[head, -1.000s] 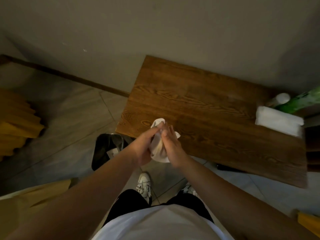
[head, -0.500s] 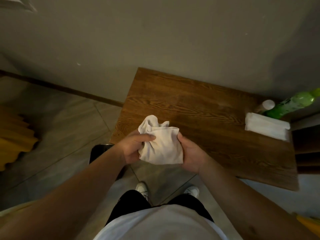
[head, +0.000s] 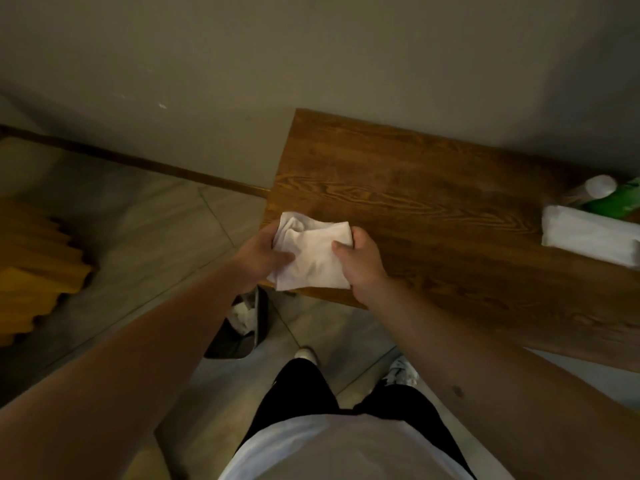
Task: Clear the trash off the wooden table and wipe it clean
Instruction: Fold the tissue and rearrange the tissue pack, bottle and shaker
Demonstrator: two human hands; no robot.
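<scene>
Both hands, left [head: 265, 252] and right [head: 356, 259], are gripping opposite edges of the cloth [head: 313, 252] over the table's [head: 433, 209] near-left corner. Trash is apparently cleared; wiping is starting. Next move: pressing the cloth flat and sweeping toward the tissue pack [head: 588, 237].

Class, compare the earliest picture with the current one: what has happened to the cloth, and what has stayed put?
The cloth, first bunched between pressed palms, is now spread flatter, left hand and right hand gripping opposite sides. Both hands kept hold. The tissue pack and bottle stayed on the table.
</scene>
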